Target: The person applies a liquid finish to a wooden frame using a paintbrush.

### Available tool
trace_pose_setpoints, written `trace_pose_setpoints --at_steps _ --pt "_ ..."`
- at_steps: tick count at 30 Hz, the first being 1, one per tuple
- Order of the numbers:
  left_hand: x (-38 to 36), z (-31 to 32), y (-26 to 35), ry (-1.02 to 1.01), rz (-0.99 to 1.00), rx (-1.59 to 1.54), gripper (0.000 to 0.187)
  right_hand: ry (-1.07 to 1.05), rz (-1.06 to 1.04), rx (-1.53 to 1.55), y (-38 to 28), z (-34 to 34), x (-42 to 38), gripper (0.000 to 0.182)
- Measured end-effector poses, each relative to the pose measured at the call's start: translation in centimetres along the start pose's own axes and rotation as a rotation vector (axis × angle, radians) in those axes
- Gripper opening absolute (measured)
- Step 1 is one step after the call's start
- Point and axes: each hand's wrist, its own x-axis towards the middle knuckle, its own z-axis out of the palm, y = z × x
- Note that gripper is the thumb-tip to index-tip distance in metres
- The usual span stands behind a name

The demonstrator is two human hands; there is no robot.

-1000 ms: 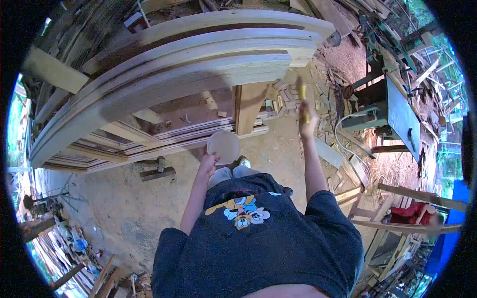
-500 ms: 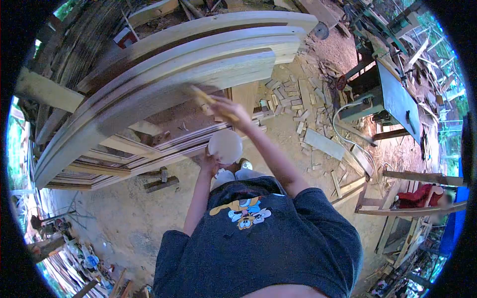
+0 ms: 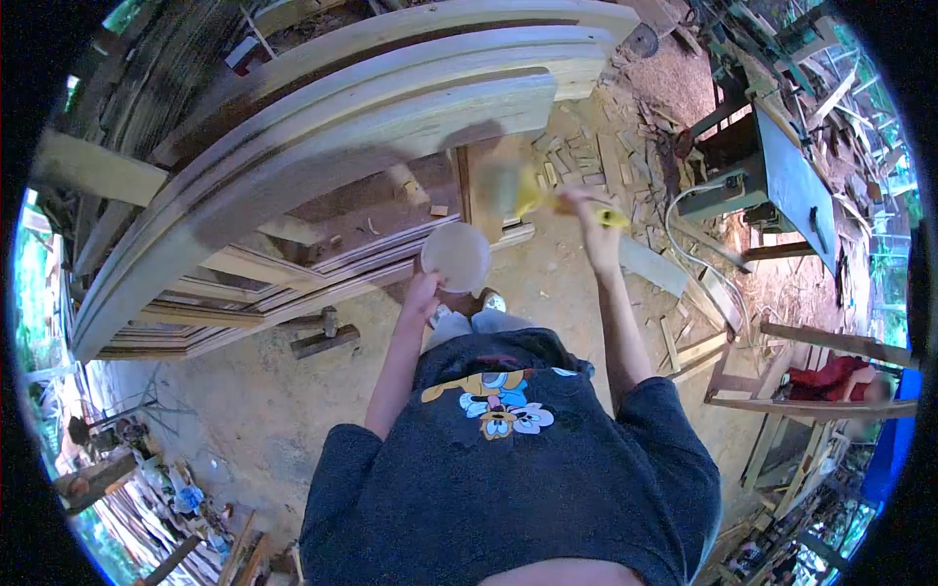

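My left hand (image 3: 422,295) grips the side of a round, whitish plastic tub (image 3: 456,257) in front of my legs; what is inside cannot be made out. In my right hand (image 3: 596,230) is a paintbrush (image 3: 528,193) with a yellow handle, its bristle end blurred by motion and pointing left. The brush hangs over the right end of a large wooden frame (image 3: 469,107) with a curved look and glazing-like openings. Both hands are closed round what they hold, and the brush is apart from the tub.
Wood offcuts (image 3: 576,161) litter the ground beyond the frame. To the right stands a machine table (image 3: 796,190) with a pale hose. A wooden block (image 3: 327,340) lies near the frame's lower side. Farther right, a person in red (image 3: 831,381) is beside timber.
My right hand has swung right with the paintbrush, away from the frame's upper board. My left hand and the tub have shifted slightly up and right in view.
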Motion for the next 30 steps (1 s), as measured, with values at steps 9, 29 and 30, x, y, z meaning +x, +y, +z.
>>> trace_pose_setpoints --at_steps 9,29,30 --pt "-0.6 3.9 2.0 -0.263 0.096 0.153 0.061 -0.565 -0.001 -0.556 -0.3 7.3 -2.9 0.018" --pt "-2.4 5.2 -2.0 -0.033 0.165 -0.170 0.044 -0.579 -0.191 -0.146 2.6 3.7 -4.2 0.014" --pt "-2.8 6.0 -2.1 0.043 0.172 -0.136 0.043 -0.593 -0.205 -0.129 2.5 3.6 -4.1 0.014"
